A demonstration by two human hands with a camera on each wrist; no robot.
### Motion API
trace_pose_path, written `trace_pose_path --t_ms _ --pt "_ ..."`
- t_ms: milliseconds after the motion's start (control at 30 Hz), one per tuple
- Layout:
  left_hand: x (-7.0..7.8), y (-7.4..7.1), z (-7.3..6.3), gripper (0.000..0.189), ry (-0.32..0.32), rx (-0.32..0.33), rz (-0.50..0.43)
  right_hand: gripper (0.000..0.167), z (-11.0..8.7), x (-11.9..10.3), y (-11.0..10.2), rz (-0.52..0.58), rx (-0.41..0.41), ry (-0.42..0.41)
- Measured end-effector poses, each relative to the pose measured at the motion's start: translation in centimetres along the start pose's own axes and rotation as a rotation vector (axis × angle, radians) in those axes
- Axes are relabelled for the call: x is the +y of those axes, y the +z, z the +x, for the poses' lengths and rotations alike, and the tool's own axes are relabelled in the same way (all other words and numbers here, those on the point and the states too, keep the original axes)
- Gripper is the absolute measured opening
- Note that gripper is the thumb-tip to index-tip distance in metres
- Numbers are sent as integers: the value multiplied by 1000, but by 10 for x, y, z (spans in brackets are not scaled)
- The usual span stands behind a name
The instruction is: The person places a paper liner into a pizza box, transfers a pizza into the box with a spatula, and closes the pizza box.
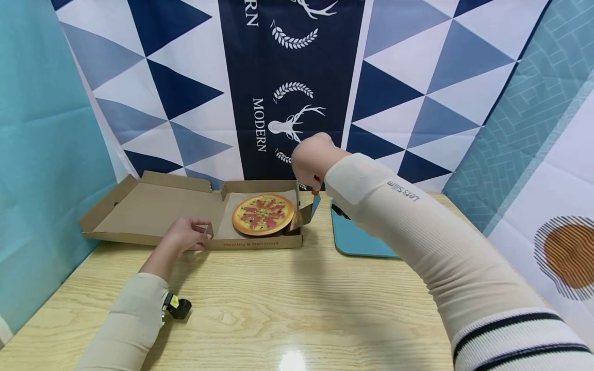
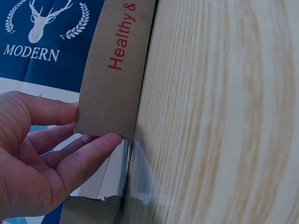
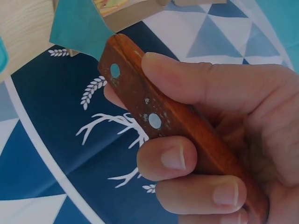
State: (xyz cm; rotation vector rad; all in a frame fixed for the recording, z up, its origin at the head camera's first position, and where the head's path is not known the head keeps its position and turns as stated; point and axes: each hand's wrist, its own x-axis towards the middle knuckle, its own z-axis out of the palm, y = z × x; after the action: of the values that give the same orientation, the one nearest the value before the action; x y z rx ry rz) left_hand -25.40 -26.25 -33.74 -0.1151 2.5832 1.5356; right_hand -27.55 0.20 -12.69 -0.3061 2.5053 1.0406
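Note:
A round pizza [image 1: 263, 214] lies on paper in the right half of an opened cardboard pizza box [image 1: 260, 243]. My left hand [image 1: 187, 234] holds the box at its front wall near the middle. In the left wrist view, the fingers [image 2: 96, 158] touch the top edge and the end of that printed wall. My right hand [image 1: 315, 157], raised at the box's right side, grips the wooden handle [image 3: 154, 107] of a pizza server [image 1: 316, 204]. Its shiny metal slants down to the pizza's right edge; I cannot tell whether it lies under the pizza.
The box lid [image 1: 153, 208] lies open to the left. Right of the box, a blue-green board [image 1: 362, 239] lies on the wooden table [image 1: 260, 304], partly hidden by my right arm. A patterned curtain [image 1: 185, 77] hangs close behind the box.

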Motion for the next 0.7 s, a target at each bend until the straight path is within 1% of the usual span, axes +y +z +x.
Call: trace_pose_path --t_ms 167,267,333,400,500,633,700 --pt "-1 1 1 51 -1 7 -9 28 -6 -9 -5 -73 -29 48" --pt "-2 1 1 51 0 11 -9 11 -10 -13 -7 -97 -28 70" --pt "-2 0 1 51 2 9 -6 6 -13 -14 -8 -126 -33 77" --pt "-2 0 1 52 2 4 -6 15 -17 -15 -9 -136 -16 83" --pt "-1 0 0 53 4 -2 -9 20 -22 -14 -10 -152 -6 94" --pt "-1 -1 0 53 5 -4 -8 22 -26 -8 -9 -113 8 107" --pt "-1 0 0 53 5 -4 -4 21 -26 -3 -7 -84 18 91"
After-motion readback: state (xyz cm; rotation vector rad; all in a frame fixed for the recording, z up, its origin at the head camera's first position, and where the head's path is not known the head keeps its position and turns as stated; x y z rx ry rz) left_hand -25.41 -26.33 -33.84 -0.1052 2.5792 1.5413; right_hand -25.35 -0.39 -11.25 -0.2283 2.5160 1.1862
